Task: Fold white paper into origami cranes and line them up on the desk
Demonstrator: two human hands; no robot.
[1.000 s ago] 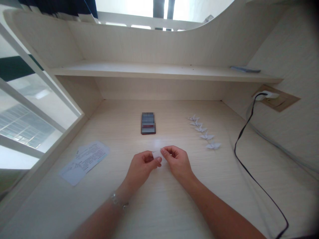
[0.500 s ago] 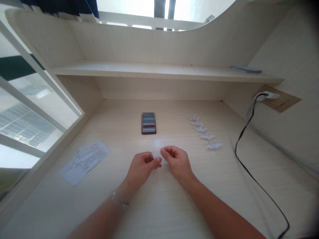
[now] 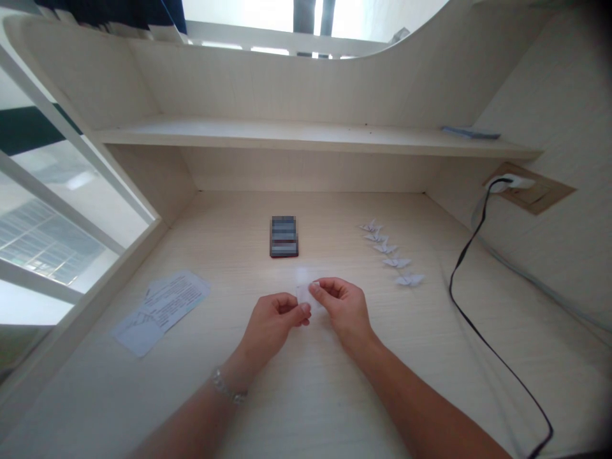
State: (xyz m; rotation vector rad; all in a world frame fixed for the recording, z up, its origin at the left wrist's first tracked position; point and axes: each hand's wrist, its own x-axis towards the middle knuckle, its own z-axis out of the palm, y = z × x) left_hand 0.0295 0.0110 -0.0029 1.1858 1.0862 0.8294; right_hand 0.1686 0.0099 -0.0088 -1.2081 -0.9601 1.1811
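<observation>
A small piece of white paper (image 3: 303,294) is held just above the desk between my two hands. My left hand (image 3: 276,322) pinches its lower left part between thumb and fingers. On the other side, the thumb and fingertips of my right hand (image 3: 345,309) close on its upper right corner. My fingers cover parts of the paper, so its exact fold cannot be made out. To the right, several small folded paper cranes (image 3: 396,262) stand in a slanting row. A phone (image 3: 284,237) lies beyond my hands.
Printed paper sheets (image 3: 176,299) lie at the left of the desk. A black cable (image 3: 478,325) runs from a wall socket (image 3: 540,191) down the right side. Above the back of the desk spans a shelf (image 3: 287,137), with a thin flat item (image 3: 471,133) at its right end.
My right hand has shifted slightly right and up with its corner of the paper, and more of the paper shows between my hands. My left hand keeps its pinch.
</observation>
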